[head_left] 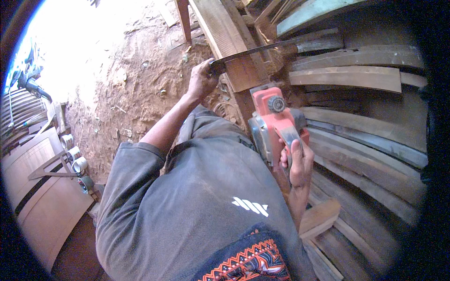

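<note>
Although both hands are occupied, I judge from my remote station that neither tool is fully steadied. My left hand [202,80] has its fingers curled round one end of a long dark blade [255,50], which crosses above a wooden beam [244,72]; contact cannot be told. My right hand [300,164] wraps its fingers round the rear handle of a red planer [273,107], thumb uppermost, beside the beam's near end. Likely faults: held one-handed, the planer could tip or kick should its sole catch an edge; the loose dark shirt [201,173], hanging close by, could be drawn in; the blade, gripped at one end only, could swing against the stacked planks [351,77].
</note>
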`<state>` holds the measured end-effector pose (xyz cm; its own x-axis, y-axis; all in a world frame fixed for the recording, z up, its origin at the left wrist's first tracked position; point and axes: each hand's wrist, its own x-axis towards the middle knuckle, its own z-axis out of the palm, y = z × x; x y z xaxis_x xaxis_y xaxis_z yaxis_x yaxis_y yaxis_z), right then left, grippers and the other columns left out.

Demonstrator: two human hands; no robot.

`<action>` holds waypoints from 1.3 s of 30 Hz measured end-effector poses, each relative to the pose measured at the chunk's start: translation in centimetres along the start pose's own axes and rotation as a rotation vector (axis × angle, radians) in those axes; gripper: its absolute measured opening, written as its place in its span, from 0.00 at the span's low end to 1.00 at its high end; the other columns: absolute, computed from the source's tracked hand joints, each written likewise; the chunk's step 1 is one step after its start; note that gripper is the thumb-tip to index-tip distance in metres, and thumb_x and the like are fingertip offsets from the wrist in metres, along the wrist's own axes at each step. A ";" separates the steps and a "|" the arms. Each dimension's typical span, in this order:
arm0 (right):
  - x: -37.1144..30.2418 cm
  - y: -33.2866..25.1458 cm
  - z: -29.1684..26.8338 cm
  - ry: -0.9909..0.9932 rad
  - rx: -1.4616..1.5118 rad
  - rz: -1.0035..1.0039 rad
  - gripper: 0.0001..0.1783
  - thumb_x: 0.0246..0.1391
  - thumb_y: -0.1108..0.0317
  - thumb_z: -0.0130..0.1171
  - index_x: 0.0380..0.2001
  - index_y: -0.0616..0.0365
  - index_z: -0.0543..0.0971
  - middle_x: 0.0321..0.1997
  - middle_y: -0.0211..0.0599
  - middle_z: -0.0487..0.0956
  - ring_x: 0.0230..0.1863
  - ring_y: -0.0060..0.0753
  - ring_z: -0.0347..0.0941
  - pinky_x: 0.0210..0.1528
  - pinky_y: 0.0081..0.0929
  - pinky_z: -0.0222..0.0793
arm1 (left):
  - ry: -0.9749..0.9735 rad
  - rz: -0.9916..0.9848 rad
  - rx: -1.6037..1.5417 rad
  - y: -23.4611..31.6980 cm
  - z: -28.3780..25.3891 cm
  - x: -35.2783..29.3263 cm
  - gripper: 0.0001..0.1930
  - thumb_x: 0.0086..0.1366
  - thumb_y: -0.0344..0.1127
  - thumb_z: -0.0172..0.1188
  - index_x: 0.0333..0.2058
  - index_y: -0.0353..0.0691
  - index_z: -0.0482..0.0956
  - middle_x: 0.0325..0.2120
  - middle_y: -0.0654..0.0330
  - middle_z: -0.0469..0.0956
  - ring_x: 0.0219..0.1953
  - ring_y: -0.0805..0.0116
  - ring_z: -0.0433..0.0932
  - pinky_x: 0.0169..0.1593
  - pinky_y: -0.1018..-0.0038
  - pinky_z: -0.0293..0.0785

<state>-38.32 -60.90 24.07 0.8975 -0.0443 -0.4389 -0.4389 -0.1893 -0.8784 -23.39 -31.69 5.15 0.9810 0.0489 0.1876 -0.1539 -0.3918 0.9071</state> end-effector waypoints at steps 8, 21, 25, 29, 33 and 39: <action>2.0 -2.4 1.0 -0.031 -0.151 0.094 0.27 0.70 0.44 0.51 0.31 0.59 0.79 0.18 0.20 0.69 0.18 0.12 0.63 0.19 0.17 0.58 | 0.004 -0.036 -0.006 0.9 0.3 -1.0 0.06 0.62 0.28 0.63 0.38 0.39 0.83 0.31 0.50 0.83 0.34 0.53 0.84 0.38 0.63 0.76; 9.2 -7.7 6.5 -0.105 -0.187 -0.025 0.31 0.67 0.36 0.50 0.25 0.54 0.74 0.16 0.20 0.69 0.14 0.13 0.62 0.15 0.17 0.57 | 0.328 -0.281 -0.395 -1.2 -8.0 -7.1 0.08 0.66 0.21 0.61 0.42 0.32 0.84 0.36 0.58 0.87 0.39 0.71 0.84 0.47 0.72 0.80; 18.4 -12.5 12.1 -0.136 -0.246 -0.039 0.30 0.67 0.39 0.50 0.29 0.58 0.78 0.18 0.23 0.69 0.17 0.14 0.62 0.17 0.19 0.56 | 0.489 -0.374 -0.425 -3.5 -12.1 -7.1 0.06 0.67 0.26 0.65 0.41 0.33 0.83 0.35 0.60 0.86 0.38 0.71 0.84 0.47 0.72 0.79; 27.2 -17.6 17.7 -0.283 -0.181 -0.276 0.32 0.66 0.37 0.49 0.36 0.57 0.84 0.20 0.21 0.67 0.16 0.15 0.60 0.18 0.19 0.56 | 0.603 -0.457 -0.311 -4.1 -13.7 -8.3 0.08 0.66 0.30 0.69 0.42 0.36 0.84 0.36 0.65 0.85 0.39 0.77 0.80 0.46 0.76 0.75; 31.3 -19.1 20.0 -0.288 -0.140 -0.271 0.33 0.66 0.36 0.48 0.41 0.56 0.85 0.22 0.22 0.67 0.17 0.16 0.61 0.19 0.20 0.57 | 0.636 -0.477 -0.280 -4.2 -14.6 -8.4 0.09 0.65 0.31 0.70 0.42 0.38 0.84 0.36 0.67 0.85 0.39 0.78 0.79 0.47 0.76 0.74; 24.1 -15.0 15.2 -0.260 -0.272 -0.198 0.37 0.65 0.33 0.46 0.25 0.58 0.79 0.15 0.24 0.69 0.13 0.20 0.66 0.18 0.24 0.64 | 0.529 -0.550 -0.195 -3.7 -15.1 -7.5 0.09 0.65 0.32 0.71 0.42 0.38 0.84 0.36 0.67 0.84 0.39 0.78 0.78 0.48 0.75 0.73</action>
<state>-10.76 -44.16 23.81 0.9068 0.2615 -0.3306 -0.2003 -0.4227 -0.8839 -31.93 -16.71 6.06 0.7433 0.6392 -0.1975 0.2714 -0.0184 0.9623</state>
